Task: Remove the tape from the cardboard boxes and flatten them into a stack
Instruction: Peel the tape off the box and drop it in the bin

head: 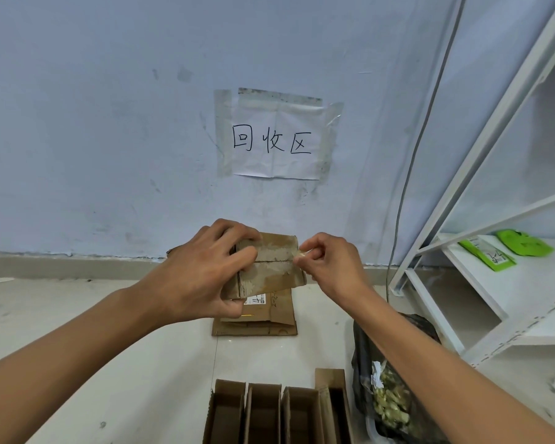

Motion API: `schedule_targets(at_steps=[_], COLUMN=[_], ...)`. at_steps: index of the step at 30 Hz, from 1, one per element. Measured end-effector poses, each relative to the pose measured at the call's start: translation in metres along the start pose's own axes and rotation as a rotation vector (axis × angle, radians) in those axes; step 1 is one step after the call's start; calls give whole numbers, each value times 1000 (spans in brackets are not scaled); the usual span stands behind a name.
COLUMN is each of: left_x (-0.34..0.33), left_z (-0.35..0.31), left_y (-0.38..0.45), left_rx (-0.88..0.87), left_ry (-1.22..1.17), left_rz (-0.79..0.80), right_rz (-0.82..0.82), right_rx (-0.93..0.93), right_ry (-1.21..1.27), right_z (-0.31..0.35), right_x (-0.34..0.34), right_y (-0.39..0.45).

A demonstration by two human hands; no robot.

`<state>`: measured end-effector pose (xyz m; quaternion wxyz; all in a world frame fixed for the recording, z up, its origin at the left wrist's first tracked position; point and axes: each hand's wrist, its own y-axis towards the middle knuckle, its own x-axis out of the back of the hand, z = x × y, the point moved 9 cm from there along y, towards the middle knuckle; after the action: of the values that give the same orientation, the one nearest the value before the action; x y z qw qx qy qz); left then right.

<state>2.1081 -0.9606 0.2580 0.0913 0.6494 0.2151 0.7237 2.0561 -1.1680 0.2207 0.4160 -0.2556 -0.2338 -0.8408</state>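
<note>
A small cardboard box (266, 265) is held in the air in front of the wall while tape is pinched at its right edge.

The box is gripped by the left hand (199, 270), fingers curled over its top face and thumb underneath; the right hand (329, 261) is closed in a pinch at the box's right edge, seemingly on a clear strip of tape (302, 253), though the strip is too faint to be made out with certainty; a stack of flattened boxes (257, 318) lies on the floor directly below the held box; four open boxes (277, 411) stand in a row at the near edge; a dark bag (388, 389) of scraps sits just right of them; a paper sign (276, 136) is taped to the wall; a white shelf (494, 283) stands at the right.
</note>
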Motion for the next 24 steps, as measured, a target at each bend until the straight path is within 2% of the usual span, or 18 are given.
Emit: schedule_targets(at_steps=[4,7,13,16,20,22,24], left_x=[3,5,14,17,18,20,21], left_z=[-1,-1,0,3,2,0,3], left_y=[-2,-3,-4,-6,-9,-9,-10], left_rx=[-1,0,-7,9,17,10,40], left_ry=[0,-9,18,5,-65,-126,-212], left_rz=[-9,-10,-45,-46,-56,-77,-94], right_rz=[39,-30,74,119,127,218,375], right_rx=[-36,-39,-108,-73,-178,-229,-276], right_ry=[27,72,423,469,385,419,575], right_z=[-9,-13,-18,-16,-24,-26,-25], right_x=[-5,-1,-24,-26,-27,-36,-50], right_y=[1,1,5,8,7,3,-4])
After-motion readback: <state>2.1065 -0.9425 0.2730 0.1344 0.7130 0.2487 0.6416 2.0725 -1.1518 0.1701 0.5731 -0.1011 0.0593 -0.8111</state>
